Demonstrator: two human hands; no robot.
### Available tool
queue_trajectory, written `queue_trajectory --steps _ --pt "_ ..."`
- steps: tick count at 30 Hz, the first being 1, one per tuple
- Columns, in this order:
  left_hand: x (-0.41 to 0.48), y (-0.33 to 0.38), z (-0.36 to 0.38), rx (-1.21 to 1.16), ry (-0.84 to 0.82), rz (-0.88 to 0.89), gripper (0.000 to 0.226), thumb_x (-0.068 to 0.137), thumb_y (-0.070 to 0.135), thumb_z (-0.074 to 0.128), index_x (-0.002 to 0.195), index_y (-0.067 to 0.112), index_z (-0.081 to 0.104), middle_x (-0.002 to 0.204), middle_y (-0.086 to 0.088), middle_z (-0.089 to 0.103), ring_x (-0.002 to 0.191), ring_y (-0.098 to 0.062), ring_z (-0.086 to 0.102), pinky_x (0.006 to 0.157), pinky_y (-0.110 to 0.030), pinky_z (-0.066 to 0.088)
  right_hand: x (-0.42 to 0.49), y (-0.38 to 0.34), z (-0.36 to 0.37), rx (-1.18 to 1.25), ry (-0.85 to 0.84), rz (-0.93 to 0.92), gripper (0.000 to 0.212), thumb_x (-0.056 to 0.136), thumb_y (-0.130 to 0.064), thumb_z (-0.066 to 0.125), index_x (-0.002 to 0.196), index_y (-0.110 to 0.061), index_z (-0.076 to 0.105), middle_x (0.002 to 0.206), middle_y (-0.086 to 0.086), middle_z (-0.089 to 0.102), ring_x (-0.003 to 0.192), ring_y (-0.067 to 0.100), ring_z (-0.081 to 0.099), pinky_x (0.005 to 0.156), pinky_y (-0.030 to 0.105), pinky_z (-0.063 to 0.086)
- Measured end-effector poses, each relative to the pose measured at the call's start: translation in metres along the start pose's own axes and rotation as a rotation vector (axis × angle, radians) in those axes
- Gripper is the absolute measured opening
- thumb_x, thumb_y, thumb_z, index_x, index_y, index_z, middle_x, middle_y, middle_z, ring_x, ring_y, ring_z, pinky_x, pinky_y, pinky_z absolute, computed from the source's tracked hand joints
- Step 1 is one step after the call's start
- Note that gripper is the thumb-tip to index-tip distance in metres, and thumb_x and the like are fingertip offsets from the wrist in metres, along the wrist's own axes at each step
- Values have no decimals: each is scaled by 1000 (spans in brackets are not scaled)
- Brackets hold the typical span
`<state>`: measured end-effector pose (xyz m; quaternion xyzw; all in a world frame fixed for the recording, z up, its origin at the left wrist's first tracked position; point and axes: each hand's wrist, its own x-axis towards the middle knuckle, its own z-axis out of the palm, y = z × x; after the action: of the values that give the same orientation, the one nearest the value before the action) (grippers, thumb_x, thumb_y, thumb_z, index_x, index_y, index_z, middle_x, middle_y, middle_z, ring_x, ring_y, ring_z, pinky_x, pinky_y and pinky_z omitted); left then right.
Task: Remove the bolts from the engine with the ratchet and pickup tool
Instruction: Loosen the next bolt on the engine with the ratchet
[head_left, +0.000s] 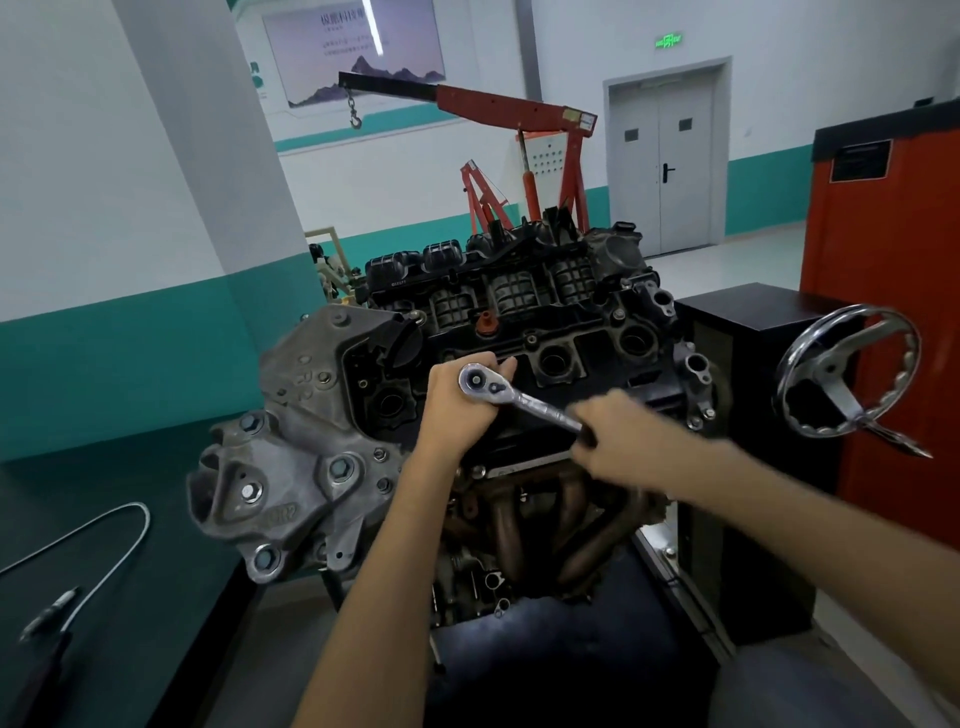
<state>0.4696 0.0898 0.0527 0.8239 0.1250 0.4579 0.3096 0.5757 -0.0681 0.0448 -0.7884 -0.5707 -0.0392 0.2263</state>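
Note:
The engine stands on a stand in the middle of the head view, its black top cover facing me. A chrome ratchet lies over the cover, head to the left. My left hand curls round the ratchet's head and holds it down on the cover. My right hand, blurred by motion, grips the ratchet's black handle at the right end. The bolt under the socket is hidden. The flexible pickup tool lies on the dark bench at the lower left, away from both hands.
A chrome handwheel sticks out from the black stand at the right. An orange cabinet stands behind it. A red engine crane is at the back. A white pillar rises at the left beside the dark bench.

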Motion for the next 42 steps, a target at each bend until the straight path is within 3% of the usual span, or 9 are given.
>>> queue_trajectory --steps 3,6,14,17,21,25,29,36,42 --pt "3 3 4 -65 -22 -54 55 94 18 63 52 22 27 47 11 27 50 -7 23 52 -26 21 21 9 -42 -278 35 -99 8 86 -26 58 88 -19 57 69 -6 44 68 19 48 63 30 43" --pt "-1 4 10 -209 97 -148 52 97 19 57 55 18 27 50 11 27 51 -7 24 50 -21 23 16 2 -36 -255 92 -53 9 84 -28 59 82 -23 52 66 -9 41 64 17 45 62 27 37" --pt "0 13 22 -279 224 -151 45 98 7 54 61 12 29 59 -3 19 50 -5 19 51 -13 23 -43 -72 84 800 132 151 9 84 -11 58 91 -17 55 68 6 59 55 9 54 51 20 43" --pt "-3 3 7 -104 140 -134 50 95 17 61 57 12 28 54 -4 29 51 -8 26 52 -25 26 -29 -55 69 521 121 129 5 85 -16 57 84 -14 52 79 10 59 71 21 55 63 26 43" --pt "-2 -2 -8 -35 41 -35 36 90 23 68 65 1 56 65 -16 61 61 -31 55 58 -39 45 -3 -11 3 56 6 -49 3 84 -23 57 87 -21 58 75 1 54 67 22 60 65 34 52" --pt "1 0 -3 -91 -73 -91 53 93 32 63 51 14 37 50 -4 34 51 -14 30 54 -31 26 18 6 -41 -202 -29 -149 5 86 -26 56 82 -28 54 64 -11 45 57 10 48 57 28 41" --pt "-3 -1 9 -219 70 -112 55 96 21 59 52 24 26 49 12 27 50 -7 24 51 -20 24 -5 0 -4 23 38 -49 22 84 -24 59 69 -23 42 63 -6 47 60 17 52 57 27 40" --pt "-3 2 17 -233 180 -104 47 97 14 57 61 9 26 54 11 21 50 -4 21 49 -14 23 -39 -75 99 820 173 144 11 83 -11 59 86 -20 52 64 4 56 48 5 51 47 17 42" --pt "-2 -5 -5 -81 -5 -84 49 91 19 67 53 15 36 49 10 34 52 -8 30 51 -19 28 -11 -8 25 170 21 0 12 82 -21 57 81 -26 47 79 2 52 67 18 52 62 20 39"
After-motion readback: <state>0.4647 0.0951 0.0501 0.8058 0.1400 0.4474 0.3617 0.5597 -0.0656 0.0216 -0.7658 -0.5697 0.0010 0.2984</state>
